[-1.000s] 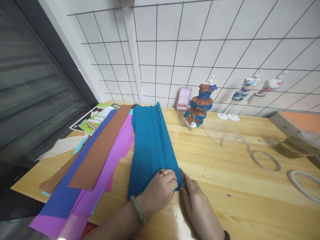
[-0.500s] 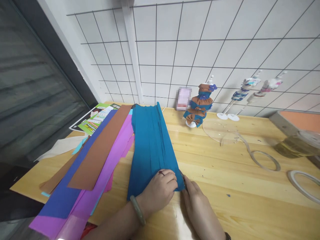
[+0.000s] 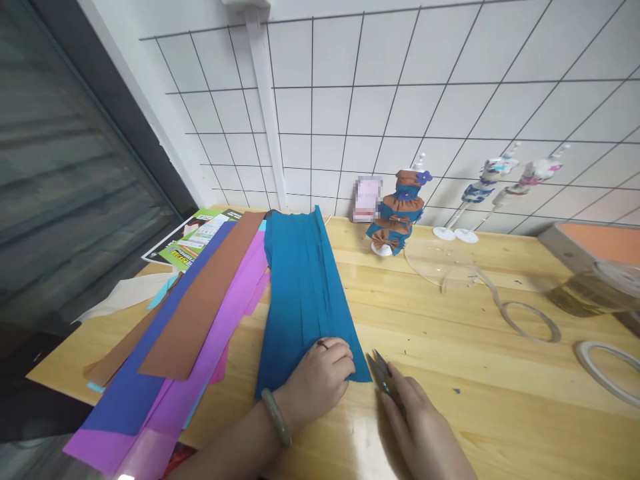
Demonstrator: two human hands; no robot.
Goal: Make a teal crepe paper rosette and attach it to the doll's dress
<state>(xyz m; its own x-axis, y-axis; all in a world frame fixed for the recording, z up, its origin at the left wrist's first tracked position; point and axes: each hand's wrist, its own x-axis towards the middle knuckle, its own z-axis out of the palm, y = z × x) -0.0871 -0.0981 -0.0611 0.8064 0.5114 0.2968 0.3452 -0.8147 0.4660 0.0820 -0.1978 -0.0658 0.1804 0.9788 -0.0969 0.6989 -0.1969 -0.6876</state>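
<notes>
Teal crepe paper [image 3: 295,287], folded lengthwise in layers, lies stretched away from me on the table. At its near end my left hand [image 3: 320,373] has curled fingers closed on the paper, holding it down; a ring and a green bangle are on this hand and wrist. My right hand [image 3: 425,423] is wrapped round small scissors [image 3: 383,375]. Their blades are apart and point away from me, just right of the paper's near right corner. The handles are mostly hidden by the fingers.
Brown [image 3: 200,307], blue [image 3: 125,393] and purple crepe paper [image 3: 225,320] strips overlap on the left. A small dress form [image 3: 397,213] in brown and teal stands by the tiled wall. Two more decorated stands [image 3: 487,180], tape rolls [image 3: 590,353] and an orange-topped box [image 3: 605,243] are right.
My right hand has drawn the scissors back to the right, away from the paper's edge, and their blades now show spread. My left hand stays on the paper.
</notes>
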